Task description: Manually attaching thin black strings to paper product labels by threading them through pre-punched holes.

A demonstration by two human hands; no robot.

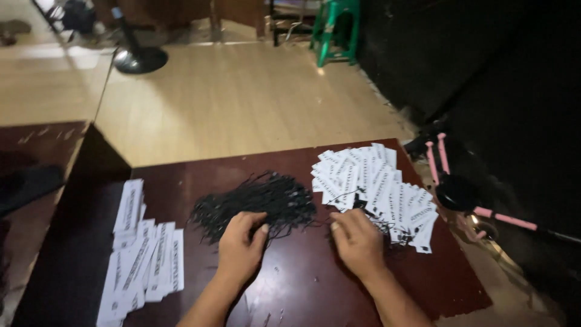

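Note:
A tangled heap of thin black strings (257, 203) lies in the middle of a dark red table (302, 284). My left hand (240, 247) rests on the near edge of the heap, fingers curled onto the strings. My right hand (358, 241) lies to the right, fingertips pinching a black string next to a spread of white paper tags (378, 188) with strings attached. A second pile of white printed tags (145, 260) lies at the table's left side.
Beyond the table is a pale wooden floor with a black round stand base (140, 59) and a green plastic stool (336, 27). A pink-handled scooter (460, 191) lies on the floor to the right. Dark furniture stands to the left.

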